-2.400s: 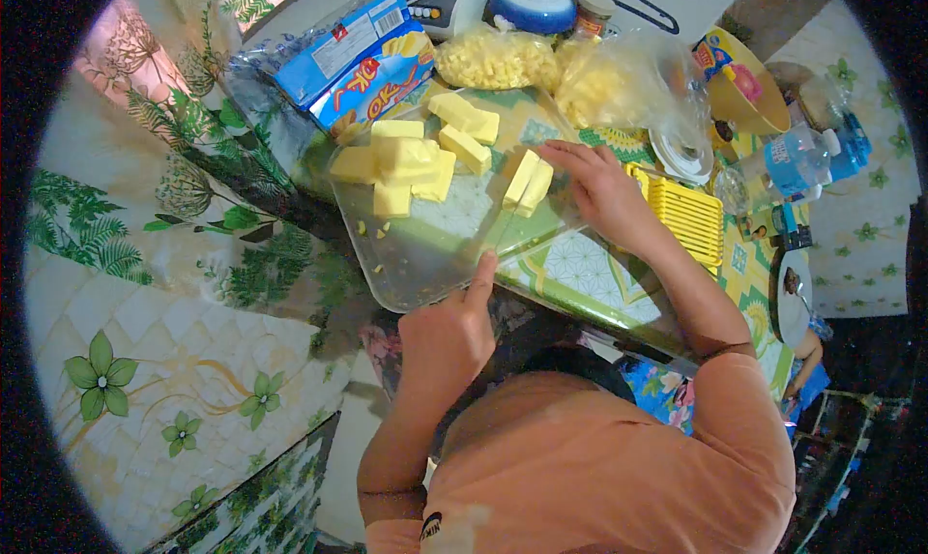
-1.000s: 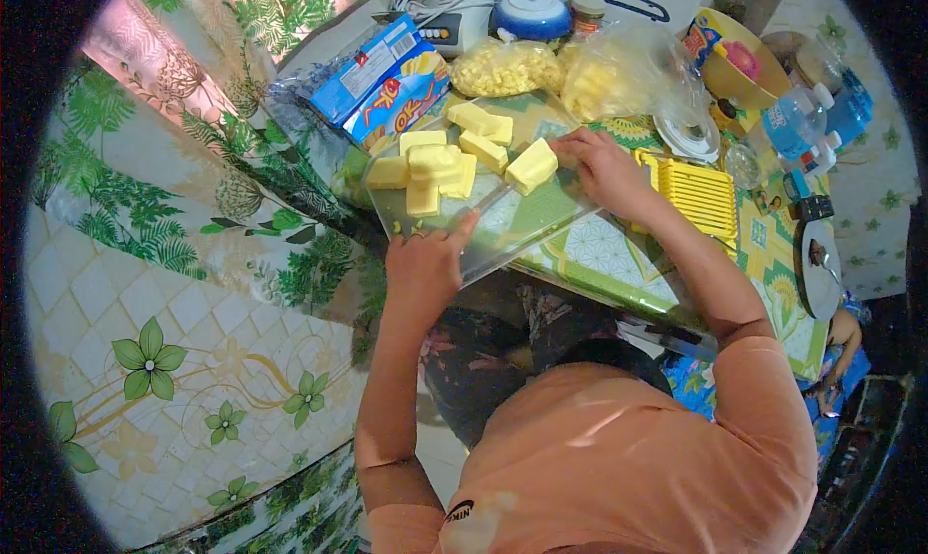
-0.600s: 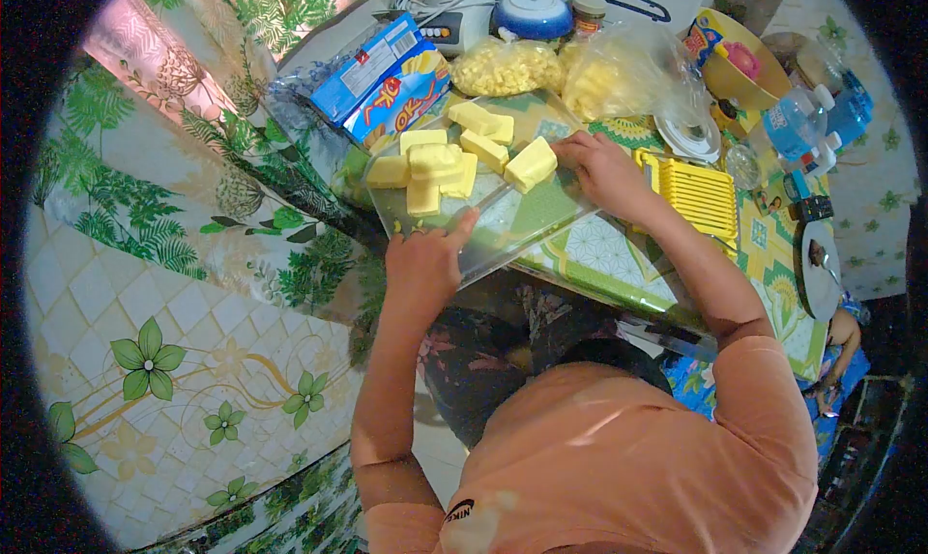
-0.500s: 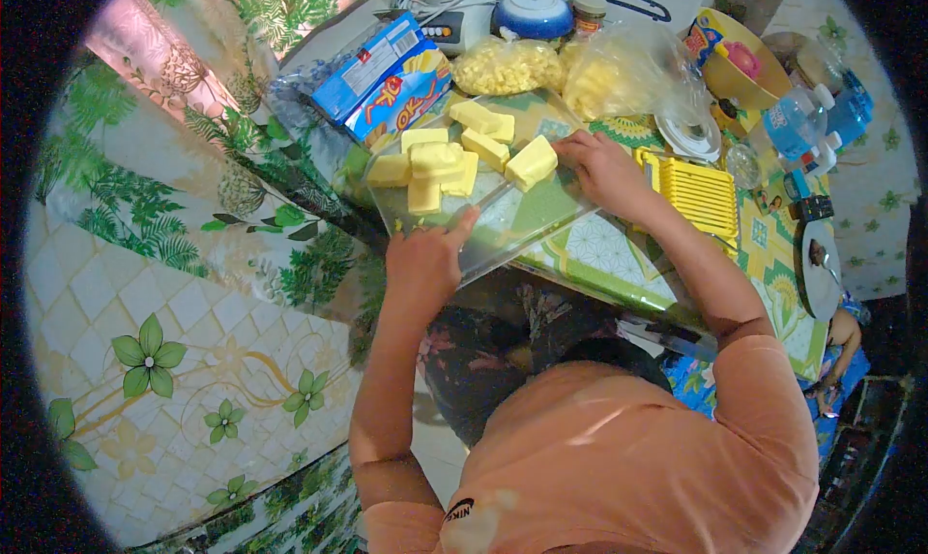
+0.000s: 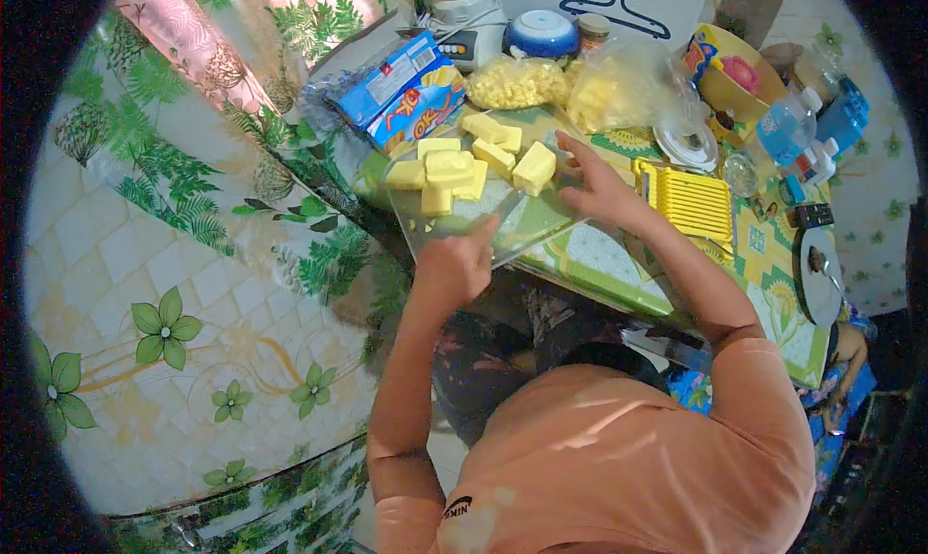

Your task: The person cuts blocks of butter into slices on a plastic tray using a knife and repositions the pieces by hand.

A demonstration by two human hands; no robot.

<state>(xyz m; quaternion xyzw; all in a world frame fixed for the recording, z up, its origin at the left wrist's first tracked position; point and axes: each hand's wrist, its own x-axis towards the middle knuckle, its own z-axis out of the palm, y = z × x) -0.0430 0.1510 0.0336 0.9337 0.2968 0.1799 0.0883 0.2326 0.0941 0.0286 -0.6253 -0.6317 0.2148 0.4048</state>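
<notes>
Several pale yellow blocks (image 5: 449, 168) lie piled at the left of a clear tray (image 5: 498, 240). A separate yellow block (image 5: 535, 168) sits near the tray's right side, with a cut line visible in it. My left hand (image 5: 456, 266) is at the tray's near edge, fingers curled and index finger stretched toward this block; a thin, faint blade-like shape extends from it, too unclear to name. To the right of the block, my right hand (image 5: 601, 189) has thumb and fingers apart, holding nothing. Small yellow crumbs lie near my left hand.
Behind the tray are a blue box (image 5: 416, 104), a bag of yellow pieces (image 5: 517, 81) and a blue bowl (image 5: 542, 34). A yellow slotted rack (image 5: 691, 204), a yellow basin (image 5: 739, 80) and bottles (image 5: 785, 129) stand to the right. Someone's arm (image 5: 851, 365) shows at far right.
My right hand has come away from the separate block and its fingers have spread. My left hand has moved right, its index finger now nearer that block, which looks turned and split.
</notes>
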